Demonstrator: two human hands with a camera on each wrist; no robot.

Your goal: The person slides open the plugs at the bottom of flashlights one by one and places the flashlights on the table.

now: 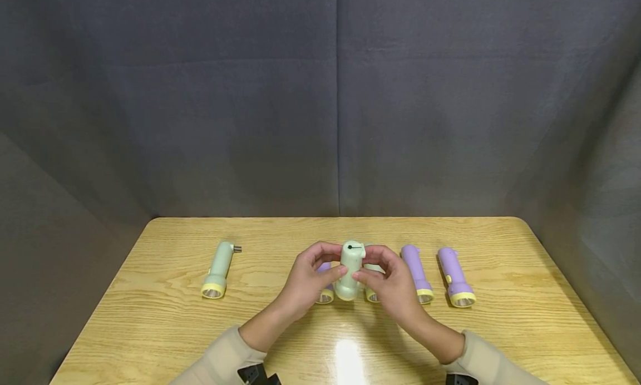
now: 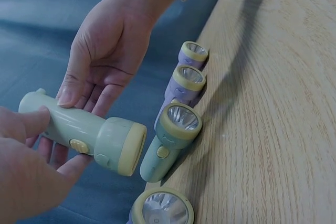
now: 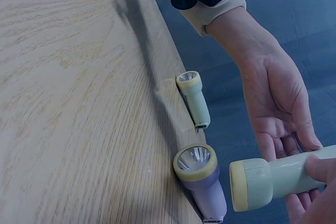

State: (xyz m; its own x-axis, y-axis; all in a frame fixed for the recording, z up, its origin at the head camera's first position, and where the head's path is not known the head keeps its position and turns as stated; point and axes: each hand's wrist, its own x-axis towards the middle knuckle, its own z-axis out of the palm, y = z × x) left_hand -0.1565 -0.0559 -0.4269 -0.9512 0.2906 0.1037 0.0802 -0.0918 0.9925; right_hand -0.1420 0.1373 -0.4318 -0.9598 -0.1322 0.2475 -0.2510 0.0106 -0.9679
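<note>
Both hands hold a green flashlight (image 1: 349, 271) with a pale yellow rim above the table, its tail end facing up in the head view. My left hand (image 1: 305, 282) grips it from the left, thumb laid on the barrel. From the other side my right hand (image 1: 395, 285) pinches it between thumb and fingers. A yellow switch (image 2: 79, 146) shows on its side in the left wrist view. Behind the hands, partly hidden, lie a purple flashlight (image 1: 325, 294) and another green flashlight (image 1: 373, 295).
At left on the wooden table (image 1: 165, 318) lies a green flashlight (image 1: 218, 269) with metal prongs (image 1: 237, 248) sticking out near its tail. Two purple flashlights, one nearer (image 1: 415, 268) and one farther right (image 1: 456, 279), lie beyond my right hand. A dark curtain (image 1: 250, 123) hangs behind the table.
</note>
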